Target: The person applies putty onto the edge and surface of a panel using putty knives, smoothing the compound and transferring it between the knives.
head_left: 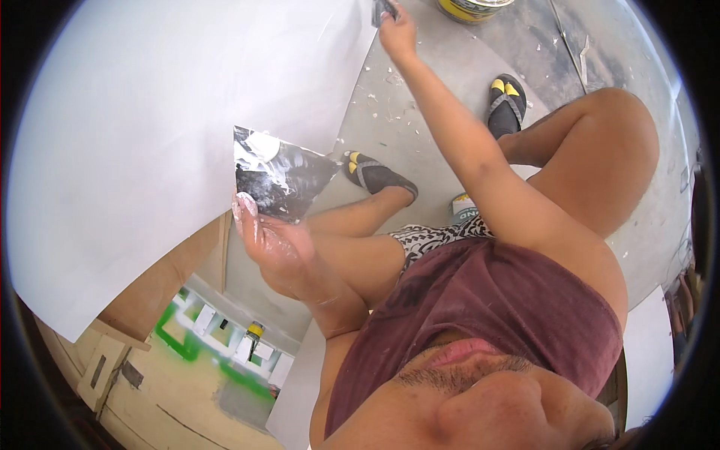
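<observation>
My left hand (271, 241), its fingers smeared with white paste, grips the lower edge of a flat metal plate (289, 180). White filler lies on the plate's upper left part, and grey smears cover the rest. Farther off, at the top of the view, my right hand (399, 36) is closed on a small dark scraper (384, 10), partly cut off by the picture's edge. The scraper is at the right edge of a large white panel (180, 97), whether touching it I cannot tell.
A yellow and black bucket (474, 9) stands at the far right. A small can (463, 204) shows between my legs. My sandalled feet rest on a grey floor (442, 105) with white crumbs. Wooden framing (161, 277) is beneath the panel; a long thin rod (568, 45) lies rightward.
</observation>
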Demonstrator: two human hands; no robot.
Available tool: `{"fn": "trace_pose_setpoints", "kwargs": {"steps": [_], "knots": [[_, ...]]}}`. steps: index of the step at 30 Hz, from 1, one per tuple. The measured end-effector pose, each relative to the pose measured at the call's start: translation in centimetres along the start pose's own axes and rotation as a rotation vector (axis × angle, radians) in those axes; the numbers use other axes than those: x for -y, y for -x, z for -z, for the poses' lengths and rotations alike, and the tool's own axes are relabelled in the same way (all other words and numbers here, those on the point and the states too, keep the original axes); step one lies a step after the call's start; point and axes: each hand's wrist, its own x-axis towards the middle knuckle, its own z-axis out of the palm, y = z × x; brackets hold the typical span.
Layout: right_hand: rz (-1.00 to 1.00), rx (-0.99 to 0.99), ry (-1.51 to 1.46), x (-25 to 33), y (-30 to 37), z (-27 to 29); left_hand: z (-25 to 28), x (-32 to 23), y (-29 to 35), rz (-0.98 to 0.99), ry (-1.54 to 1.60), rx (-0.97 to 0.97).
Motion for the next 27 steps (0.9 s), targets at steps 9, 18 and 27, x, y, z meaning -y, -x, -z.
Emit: {"fn": "trace_pose_setpoints", "kwargs": {"steps": [9,18,27], "knots": [[-0.425,0.155,-0.157,-3.8,-7.5,-3.1,0.5,0.2,-0.3,-0.021,-0.092,-0.105],[0.098,0.228,0.058,7.0,9.8,-2.5,0.2,0.3,0.6,-0.062,-0.055,-0.201],[0.265,0.336,-0.056,3.4,13.3,0.6,0.2,-0.1,0.6,-0.062,-0.061,-0.168]]}}
